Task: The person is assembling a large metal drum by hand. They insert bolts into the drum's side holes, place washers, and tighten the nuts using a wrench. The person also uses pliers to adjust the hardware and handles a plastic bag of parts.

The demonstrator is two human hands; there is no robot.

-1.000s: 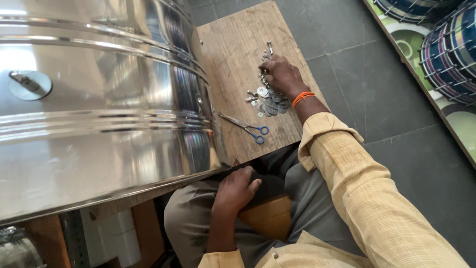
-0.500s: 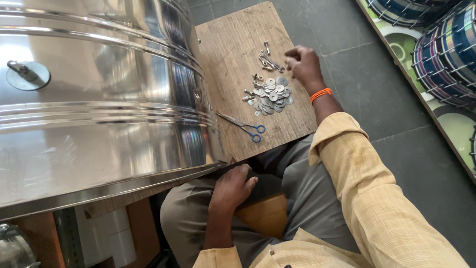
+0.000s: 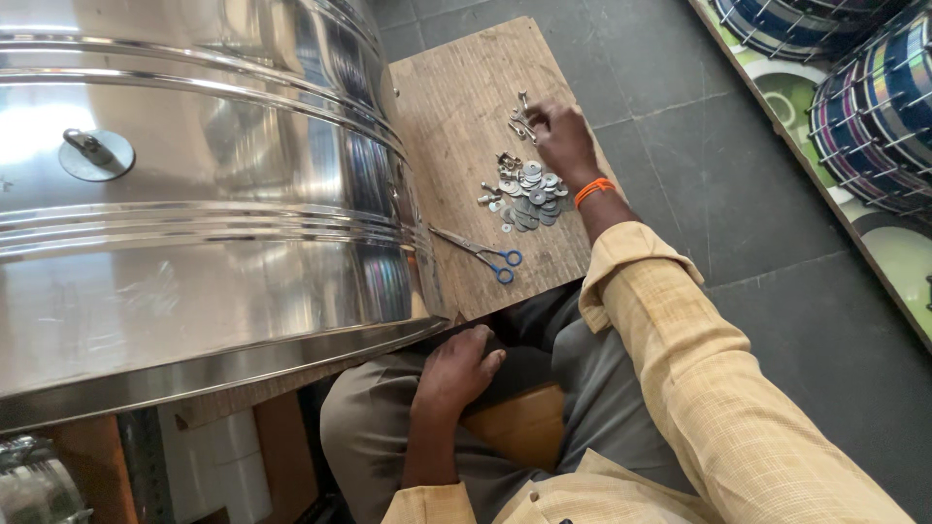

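In front of you a bare rectangular wooden board point(image 3: 456, 107) lies on the grey tiled floor point(image 3: 718, 194). On the board lie a heap of small round metal washers point(image 3: 529, 189), a few metal bolts point(image 3: 521, 121) beyond it, and blue-handled scissors point(image 3: 482, 255) nearer you.

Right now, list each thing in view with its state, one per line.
Right hand: reaching onto the board, fingers at the small metal parts.
Left hand: resting on the lap, holding nothing.
Scissors: closed, flat on the board.
Washers: loose pile.
Steel drum: lying sideways.
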